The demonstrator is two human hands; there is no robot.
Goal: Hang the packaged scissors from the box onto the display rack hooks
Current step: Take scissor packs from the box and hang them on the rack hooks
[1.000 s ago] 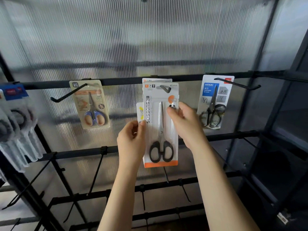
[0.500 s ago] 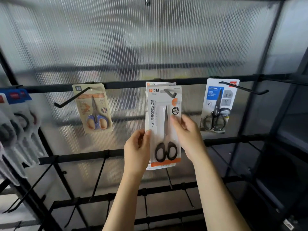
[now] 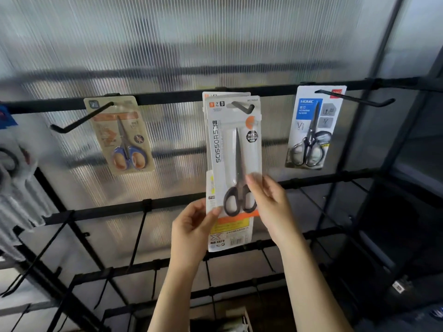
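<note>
Hanging from the middle hook (image 3: 242, 107) on the rack's top bar (image 3: 172, 98), a white card pack (image 3: 231, 149) held black-handled scissors (image 3: 239, 188) under a clear, glossy blister. "SCISSORS" ran in grey capitals up its left side, an orange half-disc sat at its upper right, and a black badge lay below that; its small print was too blurred to read. A second pack (image 3: 230, 233) hung just behind, its lower end showing an orange and yellow band, a barcode and "RD-1277", though that reading is uncertain.

The left hand (image 3: 191, 233) pinched the front pack's lower left edge between thumb and curled fingers. The right hand (image 3: 271, 207) lay over the scissor handles at the pack's lower right, fingertips on the blister; whether the thumb gripped behind could not be told.

To the left, a beige pack (image 3: 119, 135) carried small blue-and-orange scissors. To the right, a white pack (image 3: 314, 127) bore a blue "HOME" panel and grey-handled scissors. Behind the black metal rack stood a ribbed, translucent panel (image 3: 167, 44).
</note>
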